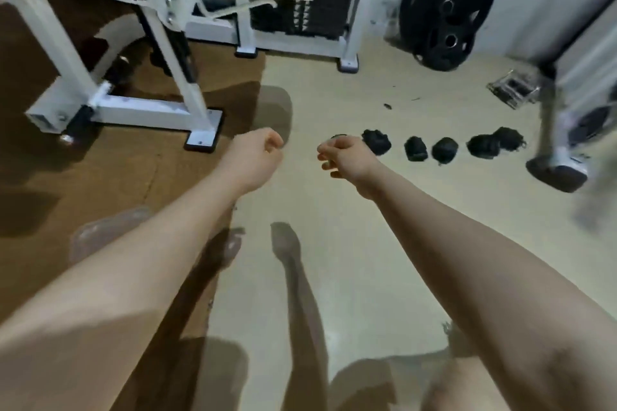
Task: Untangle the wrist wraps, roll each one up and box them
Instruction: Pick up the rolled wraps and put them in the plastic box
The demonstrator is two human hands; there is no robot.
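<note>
Several black wrist wraps lie in a row on the pale floor: rolled ones (377,142), (415,148), (444,150), and a looser tangled bundle (494,143) at the right end. A further black piece (338,136) peeks out just behind my right hand. My right hand (347,158) hovers left of the row with loosely curled fingers and holds nothing I can see. My left hand (257,157) is beside it, curled into a fist and holding nothing. A clear plastic box (512,88) sits on the floor behind the row at the right.
A white gym machine frame (140,107) stands on the brown mat at the left. A black weight plate (447,7) leans on the wall. A bench leg with a black foot (557,170) is at the right. A clear plastic piece (107,233) lies under my left forearm.
</note>
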